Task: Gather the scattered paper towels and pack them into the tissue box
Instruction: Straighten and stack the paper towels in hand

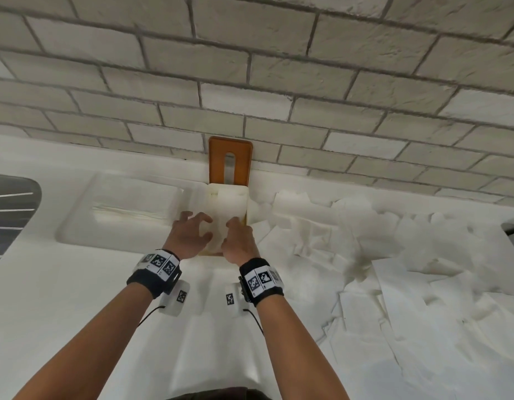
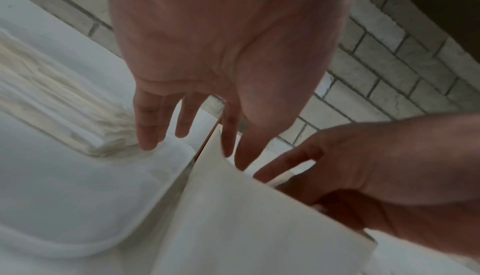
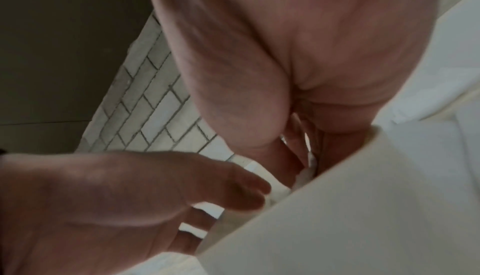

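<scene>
A thick stack of white paper towels [image 1: 225, 202] [image 2: 246, 228] [image 3: 363, 207] stands in the orange tissue box [image 1: 245, 220], which sits on the white table against the brick wall. Only the box's thin orange rim shows around the stack. My right hand [image 1: 235, 232] [image 3: 298, 156] grips the stack's near right edge, with its fingers curled down beside the paper. Over the stack's left side, my left hand [image 1: 192, 229] [image 2: 192, 142] has its fingers spread and straight and holds nothing. Many loose paper towels [image 1: 365, 255] lie scattered to the right.
The orange box lid [image 1: 215, 160], with a long slot, leans upright against the wall just behind the box. A white tissue pack [image 1: 120, 209] [image 2: 64, 187] lies left of the box. A dark object [image 1: 10, 203] is at the far left edge.
</scene>
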`<state>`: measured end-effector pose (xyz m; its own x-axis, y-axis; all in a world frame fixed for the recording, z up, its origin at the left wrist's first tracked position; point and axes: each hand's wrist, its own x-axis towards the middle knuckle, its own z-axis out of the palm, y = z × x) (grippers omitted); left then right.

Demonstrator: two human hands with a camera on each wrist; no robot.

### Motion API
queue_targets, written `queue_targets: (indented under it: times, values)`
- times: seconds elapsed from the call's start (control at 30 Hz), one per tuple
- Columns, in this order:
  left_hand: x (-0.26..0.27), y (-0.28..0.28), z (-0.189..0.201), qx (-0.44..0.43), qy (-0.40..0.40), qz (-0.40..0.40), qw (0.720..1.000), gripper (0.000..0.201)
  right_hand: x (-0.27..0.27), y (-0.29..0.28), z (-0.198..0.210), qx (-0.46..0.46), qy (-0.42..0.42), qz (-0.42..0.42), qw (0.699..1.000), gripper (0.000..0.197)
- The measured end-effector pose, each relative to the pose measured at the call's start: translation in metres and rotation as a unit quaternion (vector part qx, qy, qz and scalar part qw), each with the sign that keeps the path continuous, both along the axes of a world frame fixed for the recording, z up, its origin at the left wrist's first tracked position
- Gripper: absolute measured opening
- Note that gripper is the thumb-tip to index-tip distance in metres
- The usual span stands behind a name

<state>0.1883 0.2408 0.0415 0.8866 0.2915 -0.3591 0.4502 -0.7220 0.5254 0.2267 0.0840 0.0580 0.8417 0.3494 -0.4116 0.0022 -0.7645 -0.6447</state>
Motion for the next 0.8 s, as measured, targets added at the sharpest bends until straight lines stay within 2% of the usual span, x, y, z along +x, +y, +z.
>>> queue_targets:
  times: [0.07, 0.17, 0.23, 0.3, 0.37, 0.43, 0.5, 0.57, 0.6, 0.67, 0.73, 0.8]
  values:
    - [0.000, -0.003, -0.004, 0.014, 0.025, -0.009, 1.000, 0.043, 0.001, -0.007, 0.005, 0.015, -0.003, 0.023, 1.000, 0.053]
    - [-0.003, -0.011, -0.004, 0.016, -0.001, -0.004, 1.000, 0.040, 0.004, -0.022, 0.013, 0.044, 0.002, 0.059, 0.997, 0.058]
    - [-0.010, -0.016, -0.004, 0.027, -0.051, 0.001, 0.998, 0.036, 0.010, -0.041, 0.019, 0.088, -0.030, 0.006, 0.996, 0.048]
    - [-0.023, -0.024, 0.001, 0.026, -0.124, 0.011, 0.992, 0.031, 0.015, -0.072, 0.021, 0.086, -0.109, -0.070, 0.988, 0.028]
    - [-0.037, -0.034, 0.009, 0.020, -0.210, 0.011, 0.977, 0.026, 0.017, -0.111, 0.009, 0.018, -0.147, -0.106, 0.983, 0.017]
    - [-0.051, -0.046, 0.019, 0.014, -0.277, -0.007, 0.961, 0.024, 0.011, -0.144, -0.010, -0.113, -0.137, -0.101, 0.979, 0.020]
    - [-0.063, -0.059, 0.024, -0.014, -0.318, -0.047, 0.947, 0.022, 0.001, -0.171, -0.032, -0.231, -0.103, -0.093, 0.963, 0.041]
    - [-0.072, -0.074, 0.021, -0.064, -0.322, -0.092, 0.940, 0.019, -0.012, -0.190, -0.049, -0.264, -0.059, -0.102, 0.957, 0.066]
    - [-0.074, -0.082, 0.017, -0.076, -0.310, -0.110, 0.941, 0.018, -0.015, -0.197, -0.057, -0.242, -0.050, -0.107, 0.963, 0.069]
    - [-0.075, -0.098, 0.004, -0.063, -0.276, -0.140, 0.949, 0.022, -0.020, -0.204, -0.065, -0.165, -0.042, -0.128, 0.977, 0.060]
    - [-0.070, -0.113, -0.012, -0.002, -0.243, -0.189, 0.951, 0.041, -0.024, -0.208, -0.064, -0.104, -0.039, -0.150, 0.982, 0.048]
    - [-0.065, -0.125, -0.025, 0.093, -0.215, -0.266, 0.935, 0.068, -0.026, -0.212, -0.056, -0.064, -0.056, -0.161, 0.983, 0.030]
